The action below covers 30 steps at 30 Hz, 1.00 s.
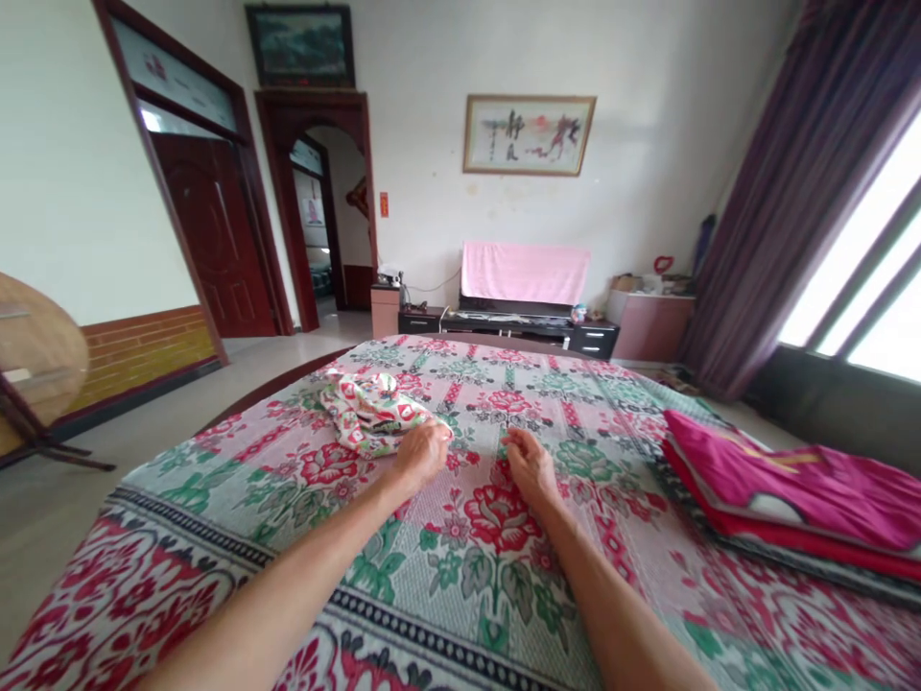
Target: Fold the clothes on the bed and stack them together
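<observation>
Both my arms reach forward over a bed covered by a floral red, green and white blanket [460, 566]. My left hand [423, 451] is curled, its fingers closed on the edge of a small crumpled garment [368, 408] printed in white, green and red. My right hand [531, 464] lies just to the right of it on the blanket, fingers bent and pinched together; what they hold, if anything, does not show. The two hands are about a hand's width apart.
A folded pink and red quilt [791, 494] lies on the bed's right side. Beyond the bed stand a low TV cabinet [518, 331] with a pink cloth, dark red doors at left, a round wooden table [33, 350] far left and purple curtains [791, 192] by the window.
</observation>
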Each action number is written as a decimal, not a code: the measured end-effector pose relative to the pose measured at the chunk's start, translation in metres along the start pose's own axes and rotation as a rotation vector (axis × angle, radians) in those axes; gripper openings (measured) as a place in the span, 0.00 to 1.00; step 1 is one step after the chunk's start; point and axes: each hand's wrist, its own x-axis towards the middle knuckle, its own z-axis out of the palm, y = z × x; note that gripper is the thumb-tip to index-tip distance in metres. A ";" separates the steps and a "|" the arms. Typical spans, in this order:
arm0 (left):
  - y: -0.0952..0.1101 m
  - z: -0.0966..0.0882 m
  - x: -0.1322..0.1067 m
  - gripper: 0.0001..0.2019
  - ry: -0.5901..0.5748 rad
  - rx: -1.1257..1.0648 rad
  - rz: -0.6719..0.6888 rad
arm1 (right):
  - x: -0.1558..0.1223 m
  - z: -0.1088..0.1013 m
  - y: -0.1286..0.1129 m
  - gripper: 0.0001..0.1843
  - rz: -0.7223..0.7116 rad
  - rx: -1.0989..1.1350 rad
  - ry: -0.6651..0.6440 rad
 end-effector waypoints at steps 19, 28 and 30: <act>-0.141 -0.018 -0.016 0.26 0.086 0.160 -0.204 | -0.024 0.010 -0.049 0.15 -0.677 -0.246 -0.334; -0.148 -0.005 -0.019 0.19 0.104 -0.006 -0.332 | -0.031 0.015 -0.047 0.17 -0.610 -0.393 -0.477; -0.145 -0.010 -0.015 0.19 0.124 -0.126 -0.389 | -0.029 0.015 -0.047 0.17 -0.602 -0.365 -0.443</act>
